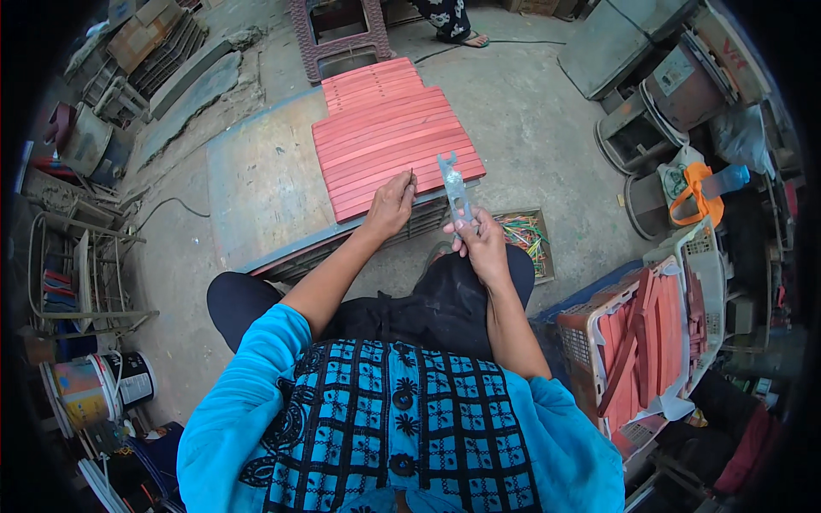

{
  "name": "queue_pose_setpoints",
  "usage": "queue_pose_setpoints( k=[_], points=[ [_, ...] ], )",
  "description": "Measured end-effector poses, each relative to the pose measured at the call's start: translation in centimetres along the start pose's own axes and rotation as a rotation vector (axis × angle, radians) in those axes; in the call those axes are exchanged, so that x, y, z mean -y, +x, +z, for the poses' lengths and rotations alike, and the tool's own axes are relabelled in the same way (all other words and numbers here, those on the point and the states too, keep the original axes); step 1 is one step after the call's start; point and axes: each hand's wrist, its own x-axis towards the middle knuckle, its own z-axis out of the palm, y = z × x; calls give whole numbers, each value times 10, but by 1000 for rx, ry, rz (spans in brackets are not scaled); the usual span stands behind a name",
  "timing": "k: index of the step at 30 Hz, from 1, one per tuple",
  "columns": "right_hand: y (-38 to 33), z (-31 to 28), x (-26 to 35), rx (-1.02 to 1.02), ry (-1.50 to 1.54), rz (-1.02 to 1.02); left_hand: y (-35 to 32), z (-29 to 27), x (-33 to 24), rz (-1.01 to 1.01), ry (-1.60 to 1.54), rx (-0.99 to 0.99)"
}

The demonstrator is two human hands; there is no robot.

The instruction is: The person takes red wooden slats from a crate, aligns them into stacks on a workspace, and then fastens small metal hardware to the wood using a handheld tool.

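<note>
A panel of red slats laid side by side (385,137) lies on a low worktable (261,179) in front of me. Over its near edge is my left hand (392,205), fingers pinched on a small thin dark piece (412,173) that is too small to name. My right hand (481,246), just off the panel's near right corner, is closed around a flat grey tool (455,186). That tool has slots along its body and a notched end pointing away from me. Fingers hide its lower part.
A shallow box of thin coloured sticks (528,235) sits by my right knee. At right stands a crate (581,329) of red slats (641,333), with an orange bag (697,195) and blue bottle (725,180) beyond. A plastic stool (340,34) stands past the table; someone's foot (475,39) is behind.
</note>
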Motion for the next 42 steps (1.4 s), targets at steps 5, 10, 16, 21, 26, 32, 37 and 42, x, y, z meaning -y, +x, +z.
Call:
queue_pose_setpoints(
  k=[5,10,16,21,26,32,37,42],
  points=[
    [2,-1,5,-21,103,-4,-2,5,0,14,-44,-33],
    [1,1,11,-30,163,5,-5,4,2,80,-15,-66],
    [12,2,23,-37,413,128,-6,9,9,34,-19,-61],
    [39,5,26,82,403,247,-8,12,10,14,-26,-112],
    [55,8,55,284,605,280,-10,13,12,31,-46,-137],
    [70,-5,39,230,491,343,-10,14,14,45,-50,-132],
    [77,-10,39,193,296,305,-10,15,13,53,-30,-148],
    [80,-18,42,478,910,245,-11,13,16,-13,-92,-121]
  ],
)
